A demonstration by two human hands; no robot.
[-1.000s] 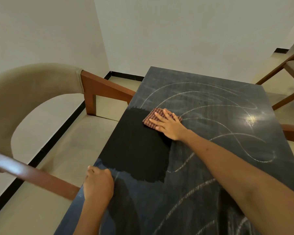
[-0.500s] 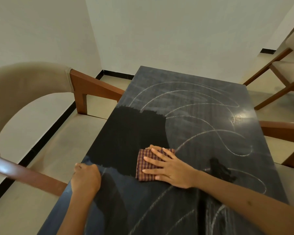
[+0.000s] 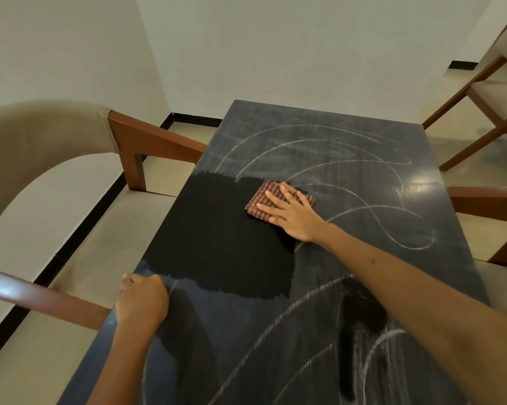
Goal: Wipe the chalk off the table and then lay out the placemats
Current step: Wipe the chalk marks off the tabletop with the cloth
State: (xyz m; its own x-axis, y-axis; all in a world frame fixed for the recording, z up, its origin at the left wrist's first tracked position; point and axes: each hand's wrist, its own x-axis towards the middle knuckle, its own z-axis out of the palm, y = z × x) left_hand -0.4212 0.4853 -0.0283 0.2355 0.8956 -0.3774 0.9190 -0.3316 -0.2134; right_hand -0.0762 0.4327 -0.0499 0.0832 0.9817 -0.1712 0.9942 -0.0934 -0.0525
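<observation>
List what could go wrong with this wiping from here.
1. The cloth is small and only the left-middle patch looks clean; chalk lines at the far, right and near parts may get missed.
2. The right hand presses with flat fingers, so the cloth could slip out.

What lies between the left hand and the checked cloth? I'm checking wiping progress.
Only the wiped, dark patch of table, bare of chalk, between left hand and checked cloth, in the head view.
</observation>
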